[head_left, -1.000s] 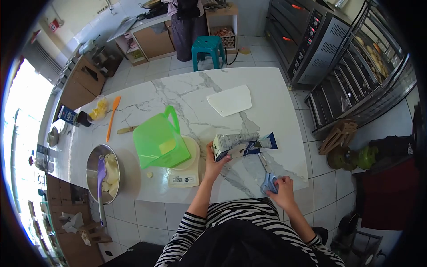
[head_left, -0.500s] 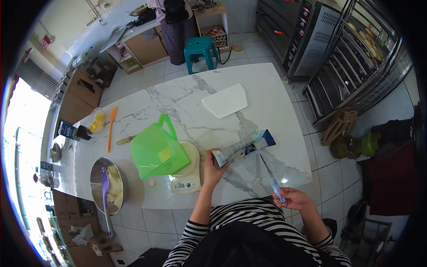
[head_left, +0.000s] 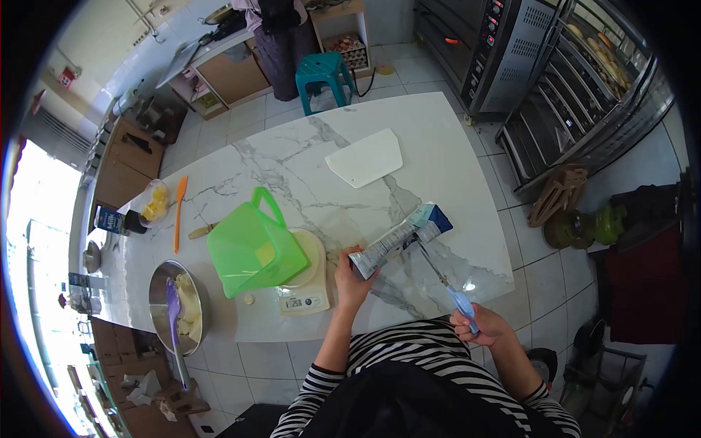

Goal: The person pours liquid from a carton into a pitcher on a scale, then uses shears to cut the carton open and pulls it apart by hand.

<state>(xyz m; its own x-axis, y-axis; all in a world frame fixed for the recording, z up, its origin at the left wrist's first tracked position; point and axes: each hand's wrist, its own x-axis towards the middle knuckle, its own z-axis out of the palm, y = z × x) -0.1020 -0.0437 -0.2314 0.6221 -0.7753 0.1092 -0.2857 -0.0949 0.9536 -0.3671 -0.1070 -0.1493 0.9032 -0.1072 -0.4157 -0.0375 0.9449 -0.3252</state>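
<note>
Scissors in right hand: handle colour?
Light blue handles on the scissors, gripped by the right hand; the head view shows it.

Materials and finishes at the worktop

Worktop (head_left: 438, 168): polished white marble, grey-veined, glossy. Carton (head_left: 398, 239): printed coated card with a slight sheen, held in the left hand (head_left: 352, 281). Scissors (head_left: 447, 286): bright metal blades, pale blue plastic handles, in the right hand (head_left: 483, 326). Jug (head_left: 252, 247): translucent green plastic, smooth. Scale (head_left: 305, 281): matt cream plastic. Bowl (head_left: 159, 281): brushed metal, holding a purple plastic spatula (head_left: 174, 310). Scraper (head_left: 364, 158): white matt plastic. Sleeves (head_left: 314, 383): striped knit cloth.
</note>
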